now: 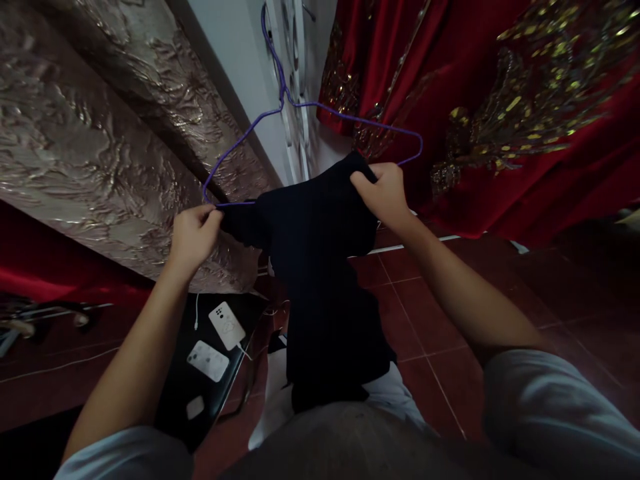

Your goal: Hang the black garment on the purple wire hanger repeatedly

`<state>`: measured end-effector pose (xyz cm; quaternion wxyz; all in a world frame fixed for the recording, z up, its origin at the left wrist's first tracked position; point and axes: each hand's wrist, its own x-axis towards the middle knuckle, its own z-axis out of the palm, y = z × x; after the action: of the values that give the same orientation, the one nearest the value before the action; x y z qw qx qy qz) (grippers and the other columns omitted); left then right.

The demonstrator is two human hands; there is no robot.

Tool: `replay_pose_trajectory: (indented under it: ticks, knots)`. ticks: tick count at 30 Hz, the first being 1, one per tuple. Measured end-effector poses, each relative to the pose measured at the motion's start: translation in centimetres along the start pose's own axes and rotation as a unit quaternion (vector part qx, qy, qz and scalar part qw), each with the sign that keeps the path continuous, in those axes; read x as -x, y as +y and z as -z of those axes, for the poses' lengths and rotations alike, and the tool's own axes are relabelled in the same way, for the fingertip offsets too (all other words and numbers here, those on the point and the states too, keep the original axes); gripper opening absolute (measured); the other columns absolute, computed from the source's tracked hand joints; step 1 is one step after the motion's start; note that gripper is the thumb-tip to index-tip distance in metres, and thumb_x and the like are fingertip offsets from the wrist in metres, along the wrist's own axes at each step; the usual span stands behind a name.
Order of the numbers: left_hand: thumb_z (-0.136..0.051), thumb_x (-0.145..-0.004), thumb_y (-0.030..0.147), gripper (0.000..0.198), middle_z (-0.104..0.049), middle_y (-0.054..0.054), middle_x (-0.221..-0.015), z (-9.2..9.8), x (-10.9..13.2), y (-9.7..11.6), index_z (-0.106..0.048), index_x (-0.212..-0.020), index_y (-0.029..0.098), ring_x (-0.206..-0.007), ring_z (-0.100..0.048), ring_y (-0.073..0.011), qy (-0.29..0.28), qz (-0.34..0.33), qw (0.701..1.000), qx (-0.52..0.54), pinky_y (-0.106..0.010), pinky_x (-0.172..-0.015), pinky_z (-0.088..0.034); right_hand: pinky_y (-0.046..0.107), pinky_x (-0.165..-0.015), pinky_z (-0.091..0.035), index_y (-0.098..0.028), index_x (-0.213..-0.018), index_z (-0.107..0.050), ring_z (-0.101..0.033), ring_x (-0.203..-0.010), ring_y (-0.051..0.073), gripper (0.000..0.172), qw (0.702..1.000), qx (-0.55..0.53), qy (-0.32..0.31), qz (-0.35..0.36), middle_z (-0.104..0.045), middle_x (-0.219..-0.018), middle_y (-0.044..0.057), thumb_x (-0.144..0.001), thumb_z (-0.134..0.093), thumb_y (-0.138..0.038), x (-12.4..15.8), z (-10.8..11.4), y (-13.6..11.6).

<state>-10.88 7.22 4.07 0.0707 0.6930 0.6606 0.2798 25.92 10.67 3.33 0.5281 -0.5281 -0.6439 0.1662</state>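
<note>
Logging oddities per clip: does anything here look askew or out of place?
Yes: the dark garment sits lopsided on the purple wire hanger. The hanger's right arm runs bare above the cloth, which the right hand pinches; the left hand pinches the cloth at the opposite corner. Nothing looks torn.

Likely a dress or costume shop: a red gown (500, 100) heavy with gold sequins (545, 60) hangs at right and a stiff brocade cloth (100, 133) at left. A purple wire hanger (283, 93) hangs between them, above red floor tiles (450, 313) and a black table (175, 373) holding phones (227, 325).
</note>
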Motion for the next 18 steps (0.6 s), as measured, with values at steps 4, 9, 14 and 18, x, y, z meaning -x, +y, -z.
replay_pose_trajectory:
  ticks: [4, 9, 14, 18]
  knots:
    - [-0.042, -0.094, 0.033, 0.024, -0.067, -0.009, -0.093, 0.0, 0.0, -0.8, -0.058, -0.085, 0.017, -0.094, -0.061, -0.0249, 0.000, -0.078, 0.994, -0.076, -0.037, -0.089, -0.045, 0.030, -0.056, -0.026, -0.021, -0.054, -0.025, -0.024, -0.057, 0.009, 0.048, 1.000, 0.002, -0.004, -0.002, -0.022, -0.056, -0.002, -0.083, -0.062, -0.028, -0.1, -0.1, 0.2]
    - [-0.042, -0.095, 0.028, 0.019, -0.068, -0.010, -0.101, 0.4, 0.6, -1.8, -0.055, -0.085, 0.019, -0.101, -0.062, -0.0276, 0.142, -0.139, 0.973, -0.121, -0.044, -0.096, -0.048, 0.030, -0.055, -0.029, -0.022, -0.054, -0.024, -0.026, -0.057, 0.010, 0.049, 1.000, -0.011, -0.018, -0.013, -0.023, -0.056, -0.001, -0.085, -0.060, -0.033, -0.1, -1.4, 0.5]
    - [-0.048, -0.084, 0.023, 0.016, -0.073, -0.006, -0.097, 2.2, 0.5, -1.3, -0.050, -0.069, 0.019, -0.105, -0.064, -0.0268, 0.211, -0.185, 0.957, -0.077, -0.043, -0.104, -0.047, 0.029, -0.056, -0.030, -0.022, -0.054, -0.024, -0.025, -0.057, 0.009, 0.049, 1.000, -0.015, -0.008, -0.018, -0.022, -0.056, -0.002, -0.085, -0.062, -0.028, -0.3, -1.4, 0.8]
    - [-0.046, -0.087, 0.020, 0.017, -0.071, -0.006, -0.106, 3.1, -1.7, 1.6, -0.062, -0.084, 0.016, -0.107, -0.064, -0.0225, 0.206, -0.186, 0.960, -0.042, -0.039, -0.102, -0.048, 0.028, -0.054, -0.029, -0.022, -0.054, -0.025, -0.025, -0.057, 0.009, 0.049, 0.997, -0.069, -0.012, -0.032, -0.024, -0.057, -0.002, -0.086, -0.062, -0.026, 0.2, -1.3, 0.5]
